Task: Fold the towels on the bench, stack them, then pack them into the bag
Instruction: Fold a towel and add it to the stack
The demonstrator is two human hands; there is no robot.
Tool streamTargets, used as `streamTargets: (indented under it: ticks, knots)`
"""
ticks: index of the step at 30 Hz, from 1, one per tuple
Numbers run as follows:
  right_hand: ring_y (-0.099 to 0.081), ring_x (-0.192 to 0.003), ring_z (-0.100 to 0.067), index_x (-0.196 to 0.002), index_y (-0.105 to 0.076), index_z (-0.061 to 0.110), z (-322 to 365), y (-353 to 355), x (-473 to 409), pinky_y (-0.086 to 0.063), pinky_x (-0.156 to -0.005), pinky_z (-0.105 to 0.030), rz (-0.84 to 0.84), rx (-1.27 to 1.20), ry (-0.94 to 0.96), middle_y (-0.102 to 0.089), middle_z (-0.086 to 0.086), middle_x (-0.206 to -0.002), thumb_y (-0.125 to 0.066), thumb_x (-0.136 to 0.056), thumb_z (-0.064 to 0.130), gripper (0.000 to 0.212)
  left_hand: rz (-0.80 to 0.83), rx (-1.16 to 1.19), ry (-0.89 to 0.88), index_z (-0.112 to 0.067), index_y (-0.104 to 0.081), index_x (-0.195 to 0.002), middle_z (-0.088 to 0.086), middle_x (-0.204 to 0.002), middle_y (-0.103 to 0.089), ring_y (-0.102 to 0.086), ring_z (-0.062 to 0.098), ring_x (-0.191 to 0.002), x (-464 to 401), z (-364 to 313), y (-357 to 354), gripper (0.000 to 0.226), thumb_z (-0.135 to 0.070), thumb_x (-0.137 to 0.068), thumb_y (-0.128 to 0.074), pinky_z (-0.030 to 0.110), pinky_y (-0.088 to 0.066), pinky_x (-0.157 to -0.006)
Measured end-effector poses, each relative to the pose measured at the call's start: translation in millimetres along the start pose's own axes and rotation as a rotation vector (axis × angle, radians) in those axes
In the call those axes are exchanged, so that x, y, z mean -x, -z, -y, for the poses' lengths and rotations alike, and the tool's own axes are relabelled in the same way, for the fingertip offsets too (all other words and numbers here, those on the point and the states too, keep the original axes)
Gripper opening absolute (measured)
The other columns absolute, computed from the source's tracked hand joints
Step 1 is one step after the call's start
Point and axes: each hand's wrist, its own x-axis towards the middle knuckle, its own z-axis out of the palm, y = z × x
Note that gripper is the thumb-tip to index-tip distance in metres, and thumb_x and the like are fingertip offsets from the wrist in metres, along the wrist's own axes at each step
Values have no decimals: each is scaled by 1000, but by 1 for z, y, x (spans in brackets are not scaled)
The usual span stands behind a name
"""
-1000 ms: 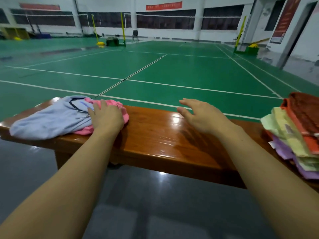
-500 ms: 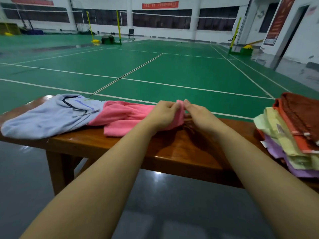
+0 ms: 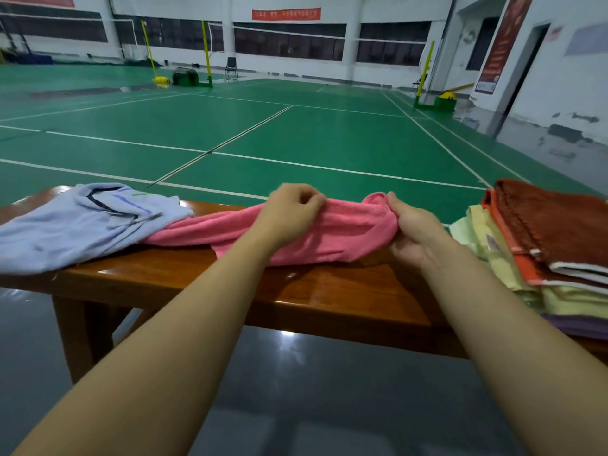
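Observation:
A pink towel (image 3: 348, 232) lies bunched lengthwise across the middle of the wooden bench (image 3: 329, 291). My left hand (image 3: 289, 212) grips its upper edge near the middle. My right hand (image 3: 411, 225) pinches the towel's right end. The towel's left end runs under a light blue cloth bag (image 3: 82, 225) lying flat on the bench's left part. A stack of folded towels (image 3: 543, 251) sits at the bench's right end, brown on top, then orange, pale yellow-green and purple below.
The bench's near edge runs across the view above a dark glossy floor (image 3: 296, 406). Beyond the bench lies a green badminton court (image 3: 296, 133) with net posts and a chair far back. A wall and doorway stand at the right.
My left hand has pulled the pink towel rightward out from beside the blue bag. My right hand has taken its right end, and both hands have since drawn apart, spreading the towel.

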Motion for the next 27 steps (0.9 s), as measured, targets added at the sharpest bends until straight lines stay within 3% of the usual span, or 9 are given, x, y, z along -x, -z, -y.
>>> streamTargets:
  ticks: [3, 6, 9, 12, 15, 19, 21, 24, 27]
  knots:
    - [-69, -92, -27, -96, -69, 9, 4, 14, -2, -59, -85, -46, -153, 48, 90, -72, -9, -97, -65, -98, 32, 24, -144, -92, 97, -15, -74, -105, 1, -100, -74, -66, 19, -95, -1, 23, 17, 21, -30, -98, -61, 26, -45, -82]
    - [-60, -87, -23, -93, -68, 10, 19, 33, 1, -47, -73, -33, -442, 618, 449, -64, -3, -89, -52, -104, 35, 31, 11, -290, 220, -16, -70, -115, 5, -114, -73, -66, 25, -106, -2, 51, 25, 34, -43, -95, -62, 33, -50, -95]
    - [-64, -99, -33, -110, -68, 8, 43, 48, 9, -49, -88, -43, -598, 1051, 715, -70, -11, -107, -47, -104, 39, 38, 121, -464, 241, -19, -73, -109, 9, -113, -73, -65, 30, -106, 0, 60, 30, 46, -59, -91, -60, 42, -52, -96]
    - [-65, -103, -40, -114, -64, 9, 54, 58, 8, -51, -91, -50, -659, 1185, 751, -70, -17, -113, -44, -105, 44, 42, 193, -537, 201, -19, -76, -103, 10, -108, -73, -65, 31, -101, 0, 57, 31, 50, -63, -90, -58, 42, -53, -93]
    - [-65, -99, -39, -108, -67, 8, 51, 62, 4, -51, -88, -48, -556, 1268, 654, -70, -17, -109, -41, -103, 54, 52, 183, -593, 186, -21, -77, -97, 8, -102, -74, -65, 30, -98, 0, 55, 32, 44, -61, -89, -60, 39, -54, -88]
    - [-66, -98, -37, -105, -68, 14, 39, 63, -1, -50, -82, -43, -507, 1607, 435, -70, -18, -106, -38, -94, 74, 67, 115, -618, 222, -16, -76, -91, 8, -95, -74, -65, 30, -93, -1, 63, 38, 42, -56, -86, -64, 38, -55, -84]
    - [-65, -103, -34, -110, -67, 16, 30, 53, 3, -50, -83, -42, -433, 1622, 504, -70, -12, -111, -42, -96, 69, 60, 159, -610, 209, -17, -76, -91, 7, -95, -74, -66, 29, -93, -1, 61, 36, 40, -55, -86, -65, 38, -56, -85]
    - [-61, -116, -23, -123, -63, 19, 5, 23, 12, -46, -94, -35, -79, 1450, 605, -66, -3, -127, -47, -99, 59, 49, 207, -566, 151, -20, -76, -101, 4, -104, -73, -66, 27, -99, 0, 55, 32, 33, -49, -89, -67, 37, -54, -89]
    - [-53, -129, -18, -142, -50, 21, -29, 5, 16, -40, -106, -32, 247, 1367, 486, -55, 0, -145, -41, -98, 64, 62, 163, -599, 138, -21, -74, -101, 5, -106, -74, -65, 27, -100, 3, 60, 35, 37, -54, -87, -66, 36, -53, -88]
